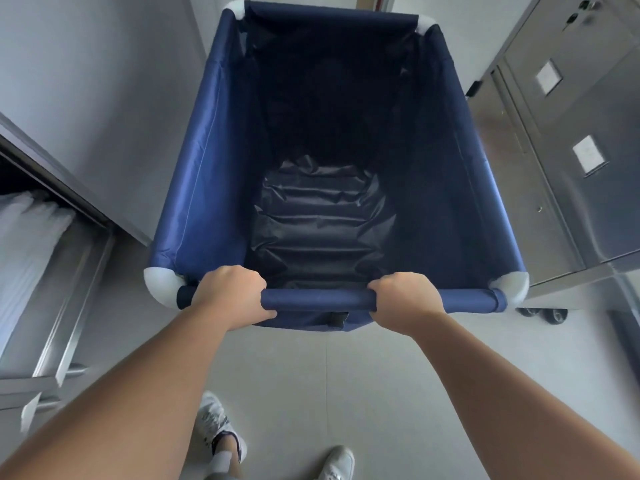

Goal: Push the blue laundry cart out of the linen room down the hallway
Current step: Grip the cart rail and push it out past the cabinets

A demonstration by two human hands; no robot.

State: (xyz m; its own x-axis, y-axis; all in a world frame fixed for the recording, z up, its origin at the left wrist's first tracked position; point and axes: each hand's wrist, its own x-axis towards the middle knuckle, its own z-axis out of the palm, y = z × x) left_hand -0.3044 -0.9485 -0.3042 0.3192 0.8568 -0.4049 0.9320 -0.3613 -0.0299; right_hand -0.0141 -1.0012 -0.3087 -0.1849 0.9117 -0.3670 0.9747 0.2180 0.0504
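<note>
The blue laundry cart point(204, 174) fills the middle of the view, a deep fabric bin with white corner joints and a dark wrinkled liner inside. Nothing lies in it. Its near rail point(317, 299) runs across in front of me. My left hand point(230, 294) is wrapped around the rail's left part. My right hand point(405, 296) grips the right part. Both arms reach forward from the bottom of the frame.
A steel shelf unit point(69, 265) with folded white linen point(24, 237) stands close on the left. Steel cabinets point(568, 133) on small casters point(550, 313) line the right. A doorway edge point(374, 1) shows beyond the cart's far end. My two shoes stand on grey floor tiles point(329, 386).
</note>
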